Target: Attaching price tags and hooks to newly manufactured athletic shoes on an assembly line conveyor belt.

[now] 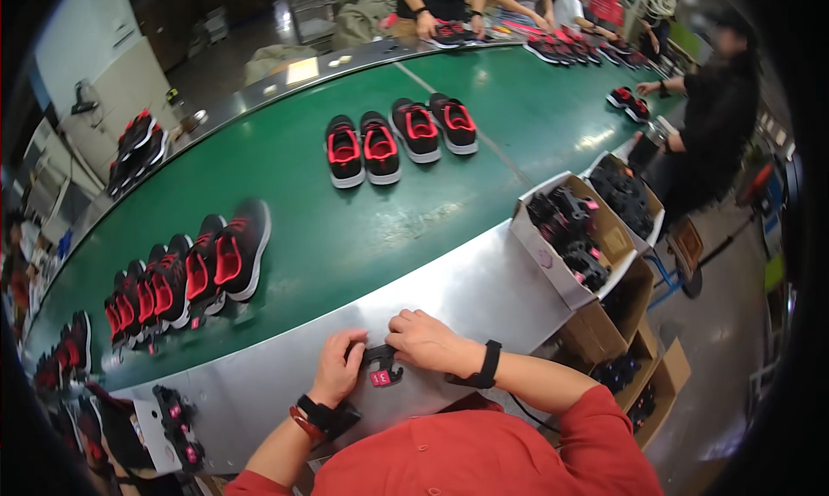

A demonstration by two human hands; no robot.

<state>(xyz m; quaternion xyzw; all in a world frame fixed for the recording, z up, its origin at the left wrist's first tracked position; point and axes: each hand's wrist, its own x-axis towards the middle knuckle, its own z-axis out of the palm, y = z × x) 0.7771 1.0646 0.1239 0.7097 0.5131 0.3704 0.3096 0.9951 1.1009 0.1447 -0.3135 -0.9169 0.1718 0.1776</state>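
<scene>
A worker in a red shirt steadies a black plastic piece (378,354) bearing a pink tag (380,378) just above the near part of a steel table (449,293), close to the body and between both hands. Holding it there, low and central, appears to let the two hands share the grip with the tag facing up in clear view. The left hand (339,368) has its fingers bent and nearly closed, thumb and forefinger seeming to pinch the piece's left end. The fingers of the right hand (421,339) are curled over its upper right, also nearly closed; the undersides of both grips are hidden. An open white carton (553,267) of similar black pieces (561,215) stands at the table's right end, presumably to keep them within reach of the right arm. Beyond, on a green belt (311,237), four black-and-red shoes (380,151) sit side by side, while a tighter row of shoes (175,280) lines up at left, an order that likely keeps pairs together. At right, a co-worker in dark clothing (721,107) reaches toward another pair of shoes (635,107).
</scene>
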